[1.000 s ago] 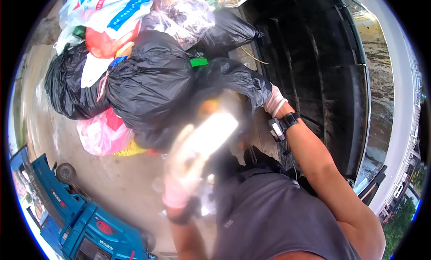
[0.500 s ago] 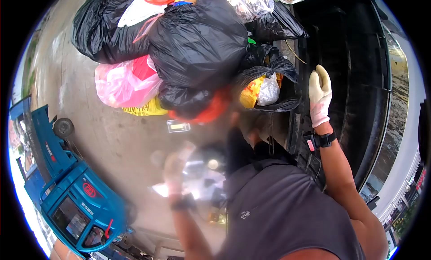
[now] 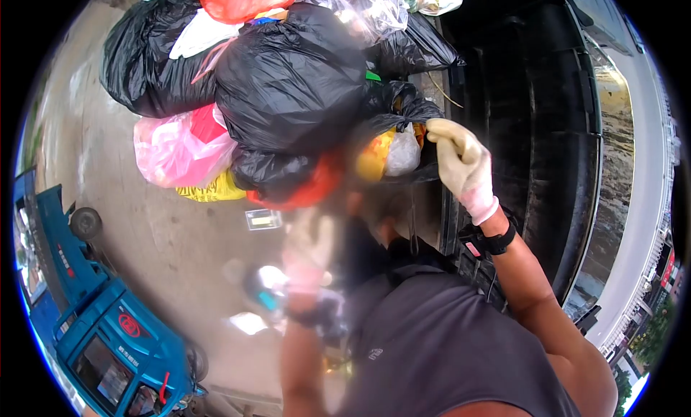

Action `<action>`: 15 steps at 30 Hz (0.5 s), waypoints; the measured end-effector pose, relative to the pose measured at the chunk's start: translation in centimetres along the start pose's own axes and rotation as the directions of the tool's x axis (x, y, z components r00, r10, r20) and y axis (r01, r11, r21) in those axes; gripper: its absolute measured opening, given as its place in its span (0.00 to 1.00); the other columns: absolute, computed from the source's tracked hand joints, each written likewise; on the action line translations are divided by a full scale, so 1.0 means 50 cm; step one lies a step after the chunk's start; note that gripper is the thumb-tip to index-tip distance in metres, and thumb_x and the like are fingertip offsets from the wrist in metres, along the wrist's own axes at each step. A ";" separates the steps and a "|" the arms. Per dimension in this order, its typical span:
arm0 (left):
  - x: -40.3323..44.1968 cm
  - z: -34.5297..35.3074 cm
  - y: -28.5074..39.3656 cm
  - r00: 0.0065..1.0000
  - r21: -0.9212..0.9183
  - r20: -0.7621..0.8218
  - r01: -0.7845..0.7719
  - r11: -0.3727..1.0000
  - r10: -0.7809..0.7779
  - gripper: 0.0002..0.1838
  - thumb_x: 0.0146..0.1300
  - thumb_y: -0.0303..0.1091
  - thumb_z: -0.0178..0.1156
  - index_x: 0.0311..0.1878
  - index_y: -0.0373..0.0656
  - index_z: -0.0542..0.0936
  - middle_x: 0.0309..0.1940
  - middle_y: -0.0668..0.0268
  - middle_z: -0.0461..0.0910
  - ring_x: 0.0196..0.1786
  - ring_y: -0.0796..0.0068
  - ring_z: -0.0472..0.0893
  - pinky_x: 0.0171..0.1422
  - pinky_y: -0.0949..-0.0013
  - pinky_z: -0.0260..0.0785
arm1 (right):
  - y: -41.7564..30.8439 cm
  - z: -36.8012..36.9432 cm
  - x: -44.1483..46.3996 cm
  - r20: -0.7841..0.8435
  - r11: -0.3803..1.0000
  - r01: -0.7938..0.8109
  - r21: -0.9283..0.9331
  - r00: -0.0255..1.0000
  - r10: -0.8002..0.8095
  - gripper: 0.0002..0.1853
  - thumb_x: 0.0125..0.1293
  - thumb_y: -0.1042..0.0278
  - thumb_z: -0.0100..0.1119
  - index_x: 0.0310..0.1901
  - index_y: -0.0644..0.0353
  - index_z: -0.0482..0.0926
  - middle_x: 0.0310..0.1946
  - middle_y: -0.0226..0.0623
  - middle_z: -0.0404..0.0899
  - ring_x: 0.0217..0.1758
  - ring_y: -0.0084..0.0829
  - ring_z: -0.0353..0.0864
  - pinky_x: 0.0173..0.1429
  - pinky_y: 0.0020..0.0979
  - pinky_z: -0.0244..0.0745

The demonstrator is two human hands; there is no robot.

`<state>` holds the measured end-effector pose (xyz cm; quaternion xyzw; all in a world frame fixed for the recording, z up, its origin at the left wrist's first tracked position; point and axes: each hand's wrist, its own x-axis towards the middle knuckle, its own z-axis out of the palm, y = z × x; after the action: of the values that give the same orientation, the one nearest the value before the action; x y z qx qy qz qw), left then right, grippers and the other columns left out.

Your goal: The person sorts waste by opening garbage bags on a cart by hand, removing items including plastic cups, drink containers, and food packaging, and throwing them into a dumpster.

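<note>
My right hand (image 3: 461, 161), in a pale glove with a pinkish cuff, is at the rim of an open black garbage bag (image 3: 392, 104). Its fingers are curled together on the bag's edge. Inside that bag show a yellow-orange wrapper (image 3: 376, 154) and a knotted whitish plastic bag (image 3: 403, 152). My left hand (image 3: 309, 248), also gloved, is raised over the ground in front of my body, below the red bag (image 3: 306, 187). A smeared patch of the picture blurs its fingers, so their pose is unclear.
Large black garbage bags (image 3: 291, 79), a pink bag (image 3: 180, 149) and a yellow bag (image 3: 216, 188) are heaped ahead. A black ribbed metal wall (image 3: 536, 129) stands at right. A blue three-wheeled truck (image 3: 122, 338) is at lower left. A small tray-like object (image 3: 263, 220) lies on the concrete.
My right hand has moved left from beside the black wall onto the open black bag's rim, and its fingers have curled. My left hand has risen slightly and shifted right.
</note>
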<state>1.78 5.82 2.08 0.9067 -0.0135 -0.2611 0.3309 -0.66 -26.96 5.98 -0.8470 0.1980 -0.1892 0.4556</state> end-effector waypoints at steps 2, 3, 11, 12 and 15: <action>0.026 0.021 0.113 0.990 -0.002 0.062 -0.124 0.992 0.124 0.36 0.75 0.58 0.66 0.70 0.32 0.84 0.63 0.42 0.88 0.65 0.40 0.87 0.73 0.51 0.77 | 0.026 0.013 -0.005 0.183 0.987 -0.089 -0.135 0.977 0.113 0.13 0.75 0.68 0.64 0.57 0.59 0.89 0.55 0.49 0.92 0.58 0.52 0.92 0.65 0.41 0.85; 0.047 0.061 0.118 0.984 0.059 -0.025 -0.173 0.983 0.175 0.34 0.76 0.58 0.65 0.67 0.34 0.85 0.61 0.43 0.89 0.63 0.40 0.87 0.71 0.51 0.78 | 0.031 0.023 -0.004 0.255 0.950 -0.067 -0.304 0.955 0.149 0.18 0.74 0.63 0.65 0.60 0.61 0.87 0.57 0.53 0.90 0.61 0.53 0.91 0.67 0.43 0.84; 0.176 0.133 0.166 0.990 0.065 -0.057 -0.122 0.990 0.126 0.17 0.76 0.45 0.62 0.42 0.39 0.90 0.41 0.45 0.89 0.46 0.38 0.88 0.51 0.48 0.79 | 0.056 0.139 0.010 0.356 0.757 -0.055 -0.651 0.859 0.368 0.38 0.69 0.51 0.69 0.74 0.63 0.72 0.66 0.58 0.82 0.60 0.59 0.89 0.65 0.51 0.85; 0.177 0.132 0.165 0.987 0.038 -0.080 -0.137 0.990 0.139 0.17 0.77 0.43 0.62 0.42 0.39 0.89 0.41 0.44 0.88 0.44 0.38 0.88 0.50 0.50 0.78 | 0.055 0.147 0.017 0.315 0.735 -0.011 -0.678 0.899 0.304 0.26 0.73 0.59 0.63 0.67 0.62 0.76 0.57 0.55 0.88 0.55 0.59 0.92 0.61 0.49 0.88; 0.164 0.123 0.165 0.979 0.029 -0.151 -0.135 0.990 0.137 0.17 0.77 0.42 0.63 0.43 0.37 0.89 0.37 0.46 0.88 0.38 0.45 0.88 0.48 0.53 0.78 | 0.036 0.114 0.050 0.374 0.721 0.000 -0.693 0.855 0.359 0.17 0.74 0.66 0.60 0.60 0.62 0.83 0.45 0.51 0.92 0.47 0.57 0.95 0.54 0.48 0.90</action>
<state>7.11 -5.89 -0.68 0.9241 -0.0526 -0.1677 0.3394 4.03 -25.16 1.87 -0.9479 0.2165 0.1595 0.1708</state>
